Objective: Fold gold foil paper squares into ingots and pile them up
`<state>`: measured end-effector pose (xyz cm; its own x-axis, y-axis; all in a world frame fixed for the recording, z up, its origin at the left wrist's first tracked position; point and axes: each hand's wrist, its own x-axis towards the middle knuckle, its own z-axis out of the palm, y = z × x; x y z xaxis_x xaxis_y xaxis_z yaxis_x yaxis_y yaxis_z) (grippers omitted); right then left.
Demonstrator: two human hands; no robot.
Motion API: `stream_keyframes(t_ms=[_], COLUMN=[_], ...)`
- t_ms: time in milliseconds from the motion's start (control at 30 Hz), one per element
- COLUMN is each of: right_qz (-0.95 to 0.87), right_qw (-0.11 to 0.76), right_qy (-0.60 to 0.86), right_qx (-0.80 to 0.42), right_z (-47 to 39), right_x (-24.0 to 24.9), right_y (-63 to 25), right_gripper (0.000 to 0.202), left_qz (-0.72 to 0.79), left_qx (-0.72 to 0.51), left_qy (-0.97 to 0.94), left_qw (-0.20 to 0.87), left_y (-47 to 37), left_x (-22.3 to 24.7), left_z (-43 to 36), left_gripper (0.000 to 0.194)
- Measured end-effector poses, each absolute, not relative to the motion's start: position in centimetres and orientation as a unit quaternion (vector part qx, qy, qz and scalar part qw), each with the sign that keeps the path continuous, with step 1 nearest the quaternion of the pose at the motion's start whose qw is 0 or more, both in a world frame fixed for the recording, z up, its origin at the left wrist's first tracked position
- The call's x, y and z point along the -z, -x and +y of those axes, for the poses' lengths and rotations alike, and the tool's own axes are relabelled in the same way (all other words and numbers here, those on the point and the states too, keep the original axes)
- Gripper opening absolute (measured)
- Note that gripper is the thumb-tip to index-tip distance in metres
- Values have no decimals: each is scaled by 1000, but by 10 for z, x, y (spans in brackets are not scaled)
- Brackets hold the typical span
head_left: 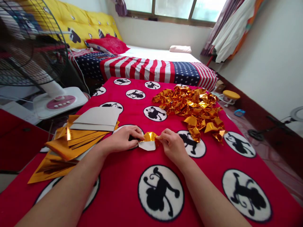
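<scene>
A small piece of gold foil paper (pixel 149 136), partly folded with its white backing showing at the front, is held just above or on the red cloth. My left hand (pixel 126 137) pinches its left end between thumb and fingers. At its right end, the fingers of my right hand (pixel 170 142) are closed on the paper. Beside my left forearm lies a stack of flat gold paper sheets (pixel 87 141), some with grey-white card pieces (pixel 98 118) on top. Beyond my right hand spreads a heap of folded gold foil pieces (pixel 193 105).
The red cloth (pixel 118 189) with round monkey prints covers the table. A fan (pixel 59 101) stands at the left. Behind the table is a bed with a striped, starred cover (pixel 142 67). A yellow stool (pixel 231 94) sits on the floor at right.
</scene>
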<state>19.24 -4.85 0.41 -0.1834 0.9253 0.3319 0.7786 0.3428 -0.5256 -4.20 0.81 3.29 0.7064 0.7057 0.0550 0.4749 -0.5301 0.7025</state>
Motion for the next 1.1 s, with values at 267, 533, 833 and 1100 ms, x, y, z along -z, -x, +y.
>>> stream_keyframes(t_ms=[267, 533, 833, 1100], right_qz=[-756, -744, -746, -749], right_qw=[297, 305, 308, 321], right_qy=[562, 571, 567, 558], right_qx=[-154, -165, -163, -155], right_z=[-58, -57, -56, -56], right_x=[-13, -13, -10, -5], right_y=[-193, -193, -194, -194], right_gripper=[27, 20, 23, 20], left_qz=[352, 367, 429, 447], left_qx=[-146, -185, -208, -219], left_qy=[-864, -848, -835, -832], left_qw=[330, 335, 275, 246], left_y=[42, 36, 26, 21], left_x=[-28, -25, -20, -18], left_z=[8, 8, 2, -2], left_gripper=[30, 16, 6, 4])
